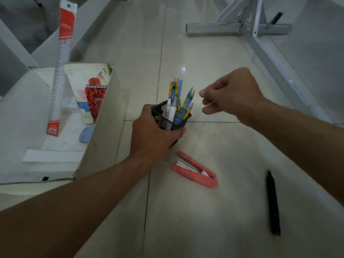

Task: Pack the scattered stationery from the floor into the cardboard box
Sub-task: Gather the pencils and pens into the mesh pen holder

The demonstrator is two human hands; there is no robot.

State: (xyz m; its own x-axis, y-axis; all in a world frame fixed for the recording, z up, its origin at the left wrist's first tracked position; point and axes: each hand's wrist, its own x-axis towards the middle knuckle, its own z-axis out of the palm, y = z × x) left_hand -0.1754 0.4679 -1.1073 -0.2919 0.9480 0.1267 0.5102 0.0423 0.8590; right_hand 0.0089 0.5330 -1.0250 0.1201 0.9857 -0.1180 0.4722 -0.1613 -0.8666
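Pencil cup (172, 120) w/ pencils (181, 97) sits just right of the box (104, 127), left hand (154, 138) wrapped round its body. Prob. light, stiff mesh, top-heavy; grip low, keep upright. Right hand (229, 94) beside pencil tips, fingers loosely curled, holding nothing. Stapler (195, 170) & marker (272, 202) on floor nearby.

Left hand (154, 135) grips the pencil cup (172, 118).
Right hand (229, 94) hovers just beside, empty; stapler (195, 172) and marker (272, 202) on floor (204, 62).
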